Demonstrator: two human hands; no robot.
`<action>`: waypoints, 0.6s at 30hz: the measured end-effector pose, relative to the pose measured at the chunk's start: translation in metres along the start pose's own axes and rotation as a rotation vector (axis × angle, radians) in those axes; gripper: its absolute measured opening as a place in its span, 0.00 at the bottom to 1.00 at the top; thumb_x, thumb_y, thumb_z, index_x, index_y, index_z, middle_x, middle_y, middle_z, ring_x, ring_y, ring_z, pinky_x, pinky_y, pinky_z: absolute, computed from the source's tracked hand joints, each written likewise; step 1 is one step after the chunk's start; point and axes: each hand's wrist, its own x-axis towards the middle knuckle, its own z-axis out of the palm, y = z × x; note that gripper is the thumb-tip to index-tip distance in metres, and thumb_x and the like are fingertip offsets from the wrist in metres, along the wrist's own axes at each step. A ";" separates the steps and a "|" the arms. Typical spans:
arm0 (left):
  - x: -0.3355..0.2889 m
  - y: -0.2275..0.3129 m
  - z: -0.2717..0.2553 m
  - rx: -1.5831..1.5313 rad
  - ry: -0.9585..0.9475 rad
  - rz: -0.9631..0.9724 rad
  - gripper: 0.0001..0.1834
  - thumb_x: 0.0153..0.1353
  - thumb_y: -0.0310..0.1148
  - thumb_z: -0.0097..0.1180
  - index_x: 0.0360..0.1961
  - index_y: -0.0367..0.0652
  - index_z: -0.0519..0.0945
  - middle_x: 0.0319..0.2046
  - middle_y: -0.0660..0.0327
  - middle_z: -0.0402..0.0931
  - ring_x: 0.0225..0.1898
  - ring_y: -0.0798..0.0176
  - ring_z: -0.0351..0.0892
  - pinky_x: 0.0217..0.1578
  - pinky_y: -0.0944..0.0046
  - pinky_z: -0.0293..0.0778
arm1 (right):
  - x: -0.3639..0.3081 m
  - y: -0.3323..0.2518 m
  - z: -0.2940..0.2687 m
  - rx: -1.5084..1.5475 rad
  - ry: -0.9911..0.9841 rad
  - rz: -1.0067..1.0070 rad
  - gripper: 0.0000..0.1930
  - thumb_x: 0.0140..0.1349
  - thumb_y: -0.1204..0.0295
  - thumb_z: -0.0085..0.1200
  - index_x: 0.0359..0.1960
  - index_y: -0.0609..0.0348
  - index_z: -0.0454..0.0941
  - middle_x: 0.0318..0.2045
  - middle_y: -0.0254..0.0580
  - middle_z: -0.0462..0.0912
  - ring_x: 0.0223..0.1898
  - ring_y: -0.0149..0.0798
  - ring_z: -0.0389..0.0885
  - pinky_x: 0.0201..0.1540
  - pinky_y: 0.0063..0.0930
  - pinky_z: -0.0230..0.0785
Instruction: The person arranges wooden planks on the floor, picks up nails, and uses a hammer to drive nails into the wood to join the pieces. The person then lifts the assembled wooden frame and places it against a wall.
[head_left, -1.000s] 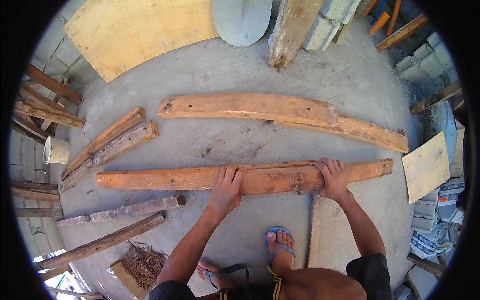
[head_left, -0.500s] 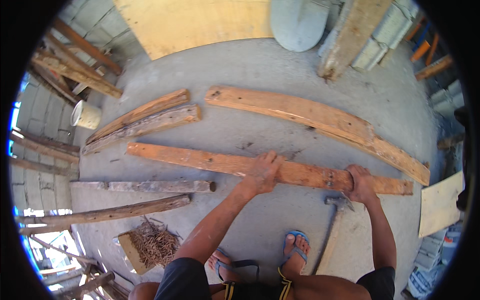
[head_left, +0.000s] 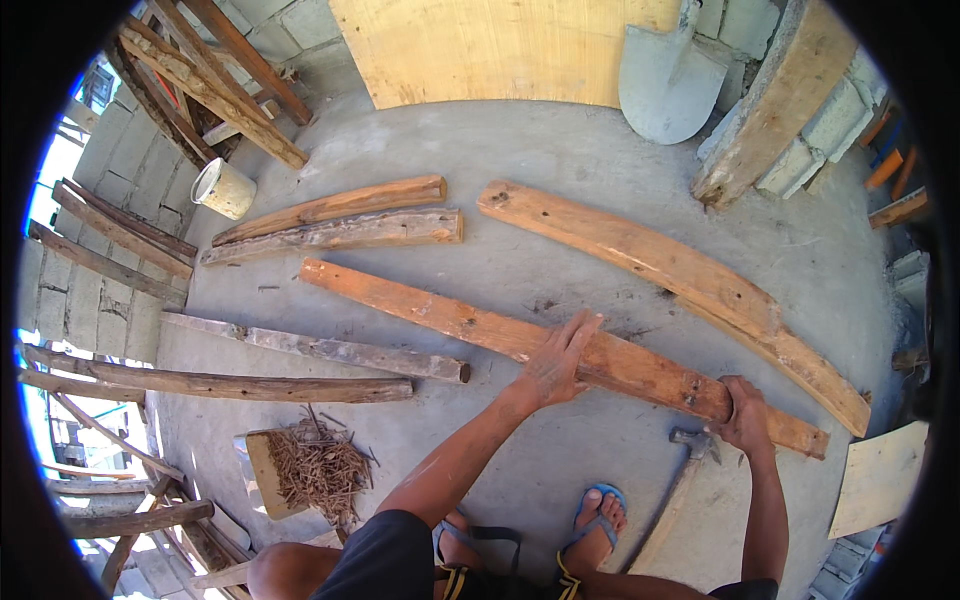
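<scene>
A long orange-brown wooden plank [head_left: 450,318] slants across the floor in front of me, its right end nearer to me. My left hand [head_left: 556,368] spans the plank around its middle, with fairly straight fingers over the far edge and the thumb at the near side. Close to the right end, my right hand [head_left: 745,415] is closed around the plank, its fingers curling over the top. A hammer [head_left: 668,500] with a wooden handle lies just below that hand, its metal head near my wrist. The plank's underside is hidden.
Two joined beams [head_left: 640,245] lie beyond the plank. Left are shorter timbers [head_left: 340,235], more poles [head_left: 320,350], a white bucket [head_left: 223,190] and a tray [head_left: 262,475] heaped with rusty nails. A shovel [head_left: 670,85] and plywood sheet [head_left: 500,50] stand at the back, near an upright post [head_left: 770,110].
The plank's right end has swung nearer to me, and both hands have moved with it. My left fingers have straightened. The whole view has shifted, so floor objects appear farther right.
</scene>
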 end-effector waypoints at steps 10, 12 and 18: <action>-0.016 -0.026 -0.009 0.387 -0.071 -0.019 0.43 0.43 0.27 0.74 0.64 0.44 0.72 0.57 0.58 0.72 0.62 0.52 0.68 0.70 0.40 0.52 | 0.007 0.014 -0.032 -0.084 0.054 0.067 0.65 0.15 0.70 0.83 0.69 0.54 0.68 0.66 0.51 0.69 0.66 0.58 0.68 0.66 0.47 0.63; -0.025 -0.022 -0.014 0.379 -0.009 0.018 0.40 0.42 0.27 0.75 0.61 0.45 0.75 0.55 0.59 0.72 0.61 0.53 0.69 0.69 0.41 0.54 | -0.006 0.003 -0.033 0.161 0.186 0.012 0.66 0.13 0.70 0.83 0.69 0.56 0.68 0.66 0.55 0.69 0.66 0.59 0.67 0.68 0.47 0.62; -0.057 0.005 -0.082 0.205 -0.063 0.090 0.44 0.39 0.28 0.76 0.63 0.48 0.74 0.55 0.57 0.73 0.61 0.51 0.70 0.70 0.42 0.54 | -0.041 -0.060 -0.024 0.270 0.073 -0.125 0.54 0.25 0.73 0.81 0.64 0.60 0.68 0.59 0.59 0.72 0.57 0.59 0.76 0.58 0.46 0.71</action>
